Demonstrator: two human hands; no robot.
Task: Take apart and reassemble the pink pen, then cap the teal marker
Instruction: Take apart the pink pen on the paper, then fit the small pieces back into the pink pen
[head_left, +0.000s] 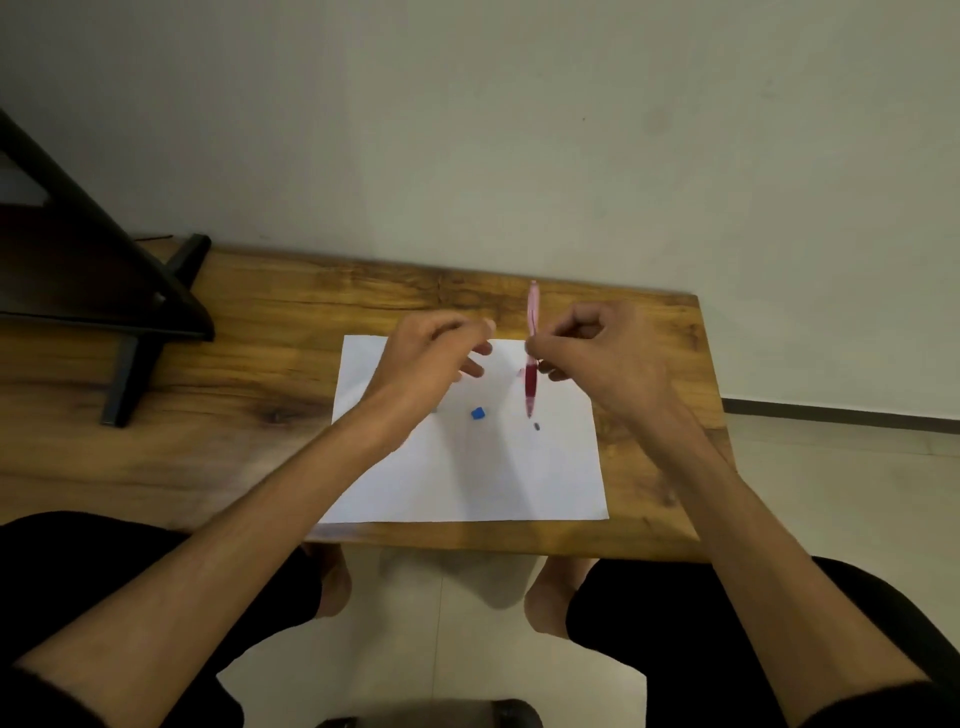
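On the wooden counter (234, 364) lies white paper (467, 478); the right hand (597, 358) pinches the pink pen (531, 379) upright, the blurry left hand (431, 353) looks loosely curled, and the marker seems uncapped.

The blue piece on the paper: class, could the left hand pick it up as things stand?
Probably yes. The left hand hovers just above the blue piece, which lies uncovered on the paper, and seems to hold nothing, though it is blurred.

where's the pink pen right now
In the head view, the pink pen stands nearly upright, pinched in the right hand, above the white paper's right side.
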